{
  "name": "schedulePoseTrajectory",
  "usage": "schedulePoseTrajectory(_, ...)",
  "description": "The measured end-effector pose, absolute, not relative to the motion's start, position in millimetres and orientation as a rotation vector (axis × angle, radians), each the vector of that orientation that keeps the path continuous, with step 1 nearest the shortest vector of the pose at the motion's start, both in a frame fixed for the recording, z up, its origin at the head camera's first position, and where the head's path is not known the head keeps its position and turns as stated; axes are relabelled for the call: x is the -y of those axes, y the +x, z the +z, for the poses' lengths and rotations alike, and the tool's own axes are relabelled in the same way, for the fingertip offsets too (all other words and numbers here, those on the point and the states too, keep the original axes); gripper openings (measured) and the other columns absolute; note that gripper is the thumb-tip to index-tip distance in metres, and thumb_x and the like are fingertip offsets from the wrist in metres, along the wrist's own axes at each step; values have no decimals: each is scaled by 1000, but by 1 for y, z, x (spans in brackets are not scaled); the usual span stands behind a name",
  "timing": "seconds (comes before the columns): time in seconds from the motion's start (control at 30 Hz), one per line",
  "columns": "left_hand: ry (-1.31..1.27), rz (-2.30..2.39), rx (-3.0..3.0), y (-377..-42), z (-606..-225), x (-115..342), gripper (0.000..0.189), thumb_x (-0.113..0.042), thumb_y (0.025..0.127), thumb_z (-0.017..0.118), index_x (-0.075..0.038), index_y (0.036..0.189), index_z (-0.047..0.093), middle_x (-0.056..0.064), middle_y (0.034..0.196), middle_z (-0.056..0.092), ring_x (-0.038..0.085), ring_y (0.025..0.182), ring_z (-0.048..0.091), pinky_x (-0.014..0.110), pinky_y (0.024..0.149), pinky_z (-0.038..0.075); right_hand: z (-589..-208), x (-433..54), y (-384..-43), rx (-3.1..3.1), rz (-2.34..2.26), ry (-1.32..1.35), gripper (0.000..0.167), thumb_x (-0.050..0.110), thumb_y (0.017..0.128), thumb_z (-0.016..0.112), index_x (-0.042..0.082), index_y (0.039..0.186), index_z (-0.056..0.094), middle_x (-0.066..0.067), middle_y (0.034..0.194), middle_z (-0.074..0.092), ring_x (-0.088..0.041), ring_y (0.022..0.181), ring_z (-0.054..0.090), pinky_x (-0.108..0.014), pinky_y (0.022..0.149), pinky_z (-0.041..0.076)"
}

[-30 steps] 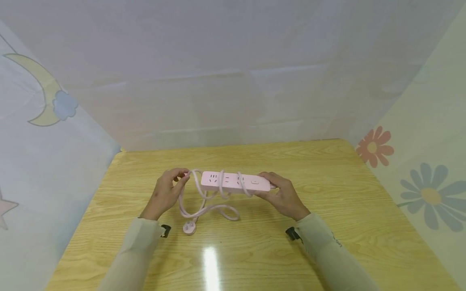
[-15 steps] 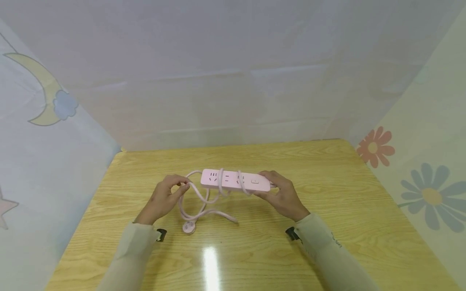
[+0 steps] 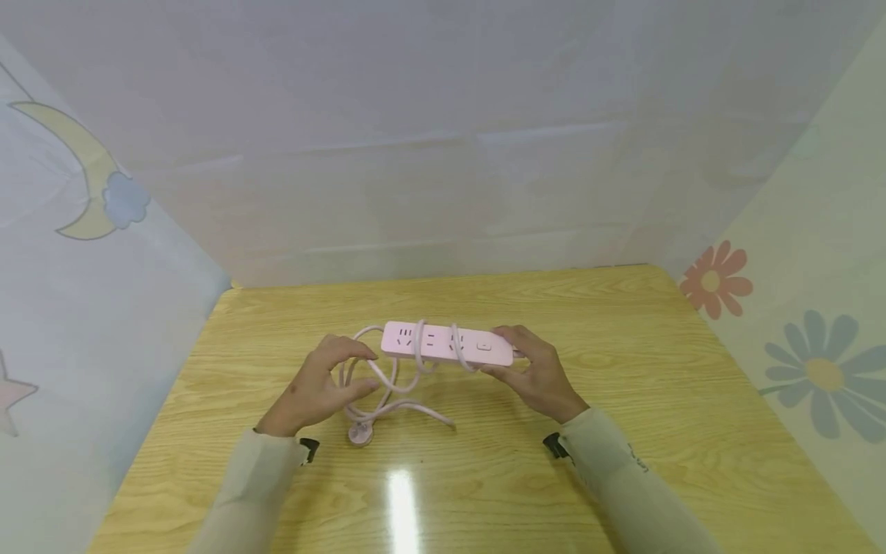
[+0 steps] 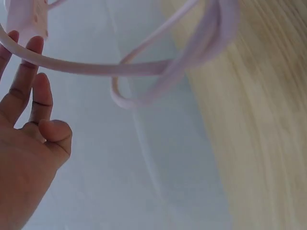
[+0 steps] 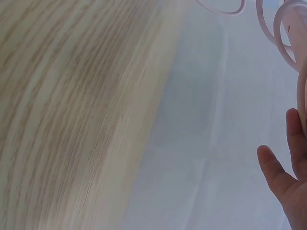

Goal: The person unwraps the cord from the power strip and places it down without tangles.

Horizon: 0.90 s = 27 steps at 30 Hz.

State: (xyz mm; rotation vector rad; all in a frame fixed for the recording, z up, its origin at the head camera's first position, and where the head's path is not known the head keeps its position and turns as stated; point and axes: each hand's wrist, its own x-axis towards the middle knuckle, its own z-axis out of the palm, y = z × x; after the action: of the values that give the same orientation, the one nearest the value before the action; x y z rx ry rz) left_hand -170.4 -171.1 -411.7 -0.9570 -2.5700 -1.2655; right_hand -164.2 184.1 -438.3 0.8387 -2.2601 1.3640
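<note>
A pink power strip (image 3: 439, 348) is held up above the table, slightly tilted, with its sockets and switch facing me. Its pink cord (image 4: 96, 69) is wound round the body in a couple of turns. The rest hangs in loose loops at the left, down to a round plug (image 3: 360, 433). My right hand (image 3: 540, 377) grips the strip's right end between thumb and fingers. Beside the strip's left end is my left hand (image 3: 314, 388), fingers extended and thumb apart. In the left wrist view its fingertips (image 4: 33, 45) touch the cord from behind without pinching it.
The wooden table (image 3: 623, 323) extends round both hands, with a bright light reflection near its front. Pale cloth walls (image 3: 443, 208) enclose it at the back and sides, printed with a moon and flowers.
My left hand drew a cord loop left and down from the strip, then parted thumb and fingers and let go its pinch. My right hand keeps its grip with little movement.
</note>
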Motion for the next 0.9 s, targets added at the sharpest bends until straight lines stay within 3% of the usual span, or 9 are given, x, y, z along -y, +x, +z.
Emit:
schedulePoseTrajectory(0.17, -1063, -1025, 2504, -165, -404, 160, 28, -22, 72, 91, -17, 94, 74, -11, 99, 67, 16, 99, 52, 43, 86, 41, -436, -183, -164, 2251, 1345, 832, 57, -7, 74, 83, -3, 126, 61, -14, 115, 65, -18, 101, 62, -34, 80, 56)
schedulePoseTrajectory(0.37, -1161, -790, 2436, -162, -402, 154, 26, -26, 65, 95, -22, 79, 74, -12, 87, 63, 13, 88, 49, 37, 77, 33, -422, -178, -155, 2246, 1303, 832, 54, -12, 72, 82, -9, 122, 61, -18, 111, 65, -19, 98, 62, -34, 78, 57)
schedulePoseTrajectory(0.57, -1152, -625, 2481, -160, -405, 154, 23, -29, 65, 95, -20, 77, 78, -11, 84, 64, 14, 91, 49, 35, 74, 27, -416, -176, -152, 2229, 1298, 850, 52, -15, 71, 81, -13, 119, 61, -21, 108, 65, -20, 96, 63, -33, 77, 57)
schedulePoseTrajectory(0.9, -1118, -586, 2545, -161, -413, 157, 15, -21, 72, 90, -17, 81, 79, -10, 86, 65, 17, 96, 51, 38, 75, 28, -436, -184, -162, 2208, 1310, 877, 58, -7, 73, 84, -2, 126, 62, -13, 115, 65, -19, 99, 63, -31, 79, 56)
